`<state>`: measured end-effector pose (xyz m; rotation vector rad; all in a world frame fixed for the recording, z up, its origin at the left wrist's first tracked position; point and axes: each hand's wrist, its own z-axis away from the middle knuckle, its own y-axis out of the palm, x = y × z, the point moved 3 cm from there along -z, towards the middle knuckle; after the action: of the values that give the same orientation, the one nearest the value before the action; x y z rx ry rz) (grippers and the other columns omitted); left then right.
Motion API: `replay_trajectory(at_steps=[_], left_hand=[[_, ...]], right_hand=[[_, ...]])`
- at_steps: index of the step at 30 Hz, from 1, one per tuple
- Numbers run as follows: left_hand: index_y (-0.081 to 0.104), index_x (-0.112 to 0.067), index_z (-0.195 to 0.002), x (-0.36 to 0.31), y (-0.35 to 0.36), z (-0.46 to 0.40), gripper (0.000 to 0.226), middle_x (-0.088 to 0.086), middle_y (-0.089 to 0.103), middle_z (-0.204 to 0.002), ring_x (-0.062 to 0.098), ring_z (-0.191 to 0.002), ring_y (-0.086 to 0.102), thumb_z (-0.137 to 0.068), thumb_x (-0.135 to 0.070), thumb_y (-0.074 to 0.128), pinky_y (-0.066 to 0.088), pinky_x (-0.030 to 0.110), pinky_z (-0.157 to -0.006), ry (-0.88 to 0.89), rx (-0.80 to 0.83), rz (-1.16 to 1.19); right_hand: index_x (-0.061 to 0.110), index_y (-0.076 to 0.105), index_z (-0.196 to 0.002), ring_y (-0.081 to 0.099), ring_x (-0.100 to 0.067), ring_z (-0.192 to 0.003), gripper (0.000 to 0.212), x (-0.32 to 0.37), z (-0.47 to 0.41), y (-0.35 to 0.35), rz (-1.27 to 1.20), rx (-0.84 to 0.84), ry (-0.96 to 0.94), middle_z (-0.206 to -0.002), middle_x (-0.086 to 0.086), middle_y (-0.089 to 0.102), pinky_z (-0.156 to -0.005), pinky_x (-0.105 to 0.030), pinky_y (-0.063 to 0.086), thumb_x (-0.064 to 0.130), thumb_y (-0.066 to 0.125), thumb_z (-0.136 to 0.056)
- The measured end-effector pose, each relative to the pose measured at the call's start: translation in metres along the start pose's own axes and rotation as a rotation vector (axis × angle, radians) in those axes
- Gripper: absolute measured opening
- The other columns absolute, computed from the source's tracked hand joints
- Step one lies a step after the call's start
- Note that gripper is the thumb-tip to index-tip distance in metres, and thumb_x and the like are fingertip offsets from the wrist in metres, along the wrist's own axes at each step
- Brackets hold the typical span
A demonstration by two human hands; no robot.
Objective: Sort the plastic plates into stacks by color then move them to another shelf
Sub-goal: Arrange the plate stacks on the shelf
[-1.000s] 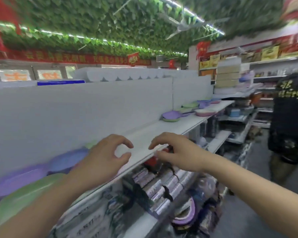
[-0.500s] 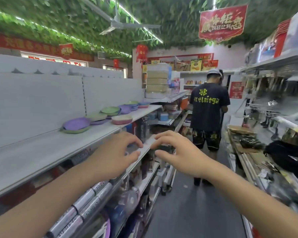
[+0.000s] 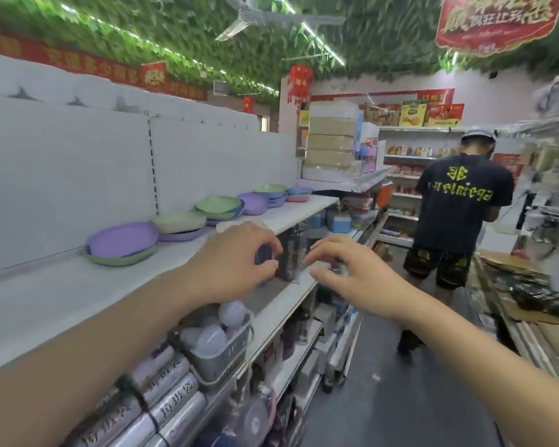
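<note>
Plastic plates lie in mixed piles along the white top shelf (image 3: 62, 295). Nearest is a purple plate (image 3: 121, 239) resting on a green one (image 3: 120, 259). Behind it sits a pale green plate (image 3: 178, 221) over a purple one, then a green plate (image 3: 218, 204), a purple plate (image 3: 254, 203), and a farther pile with green, blue and pink plates (image 3: 299, 193). My left hand (image 3: 236, 262) hovers over the shelf's front edge, fingers curled and apart, holding nothing. My right hand (image 3: 346, 279) floats beside it over the aisle, fingers spread, also holding nothing.
A person in a black shirt (image 3: 465, 204) stands in the aisle ahead, back turned. Lower shelves hold a basket of light bulbs (image 3: 220, 340), rolled packages (image 3: 162, 391) and bottles. Stacked boxes (image 3: 333, 143) stand past the plates. A cluttered rack (image 3: 530, 285) lines the right side.
The view has swung right and moved down the aisle. The plate piles on the shelf are now much closer. Both hands stay raised in front, holding nothing.
</note>
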<state>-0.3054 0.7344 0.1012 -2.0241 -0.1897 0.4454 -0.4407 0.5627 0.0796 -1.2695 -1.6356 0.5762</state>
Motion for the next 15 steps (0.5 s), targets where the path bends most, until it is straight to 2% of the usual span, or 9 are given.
replay_trajectory(at_steps=[4,7,11,15], left_hand=[[0.064,-0.038,-0.114,0.076,-0.009,-0.042,0.042,-0.007,0.058,-0.124,0.018,-0.117,0.054,-0.077,-0.051,0.049,0.044,0.038,-0.099,-0.186,-0.005,-0.062],[0.061,-0.038,-0.119,0.128,-0.012,-0.059,0.027,-0.006,0.055,-0.122,0.019,-0.118,0.053,-0.092,-0.042,0.059,0.042,0.037,-0.100,-0.301,-0.012,-0.111],[0.058,-0.038,-0.121,0.179,-0.016,-0.076,0.028,-0.006,0.055,-0.128,0.018,-0.118,0.051,-0.093,-0.041,0.059,0.040,0.034,-0.097,-0.462,-0.038,-0.202],[0.058,-0.037,-0.123,0.214,-0.012,-0.096,0.029,-0.007,0.055,-0.129,0.016,-0.116,0.051,-0.094,-0.039,0.061,0.039,0.034,-0.100,-0.599,-0.060,-0.247]], right_hand=[[0.035,0.070,-0.109,0.058,-0.007,-0.107,0.013,-0.023,-0.092,0.030,-0.009,0.040,-0.066,-0.114,0.012,0.059,-0.098,-0.031,0.047,0.034,0.064,-0.097],[0.037,0.070,-0.107,0.059,-0.003,-0.101,0.012,-0.038,-0.150,0.050,-0.050,0.088,-0.121,-0.111,0.013,0.058,-0.088,-0.021,0.046,0.034,0.065,-0.097],[0.036,0.070,-0.108,0.056,-0.005,-0.106,0.013,-0.069,-0.225,0.071,-0.098,0.094,-0.171,-0.113,0.012,0.061,-0.093,-0.028,0.047,0.034,0.066,-0.096],[0.036,0.069,-0.110,0.056,0.000,-0.108,0.013,-0.104,-0.293,0.091,-0.160,0.142,-0.238,-0.117,0.019,0.062,-0.092,-0.021,0.044,0.036,0.064,-0.098]])
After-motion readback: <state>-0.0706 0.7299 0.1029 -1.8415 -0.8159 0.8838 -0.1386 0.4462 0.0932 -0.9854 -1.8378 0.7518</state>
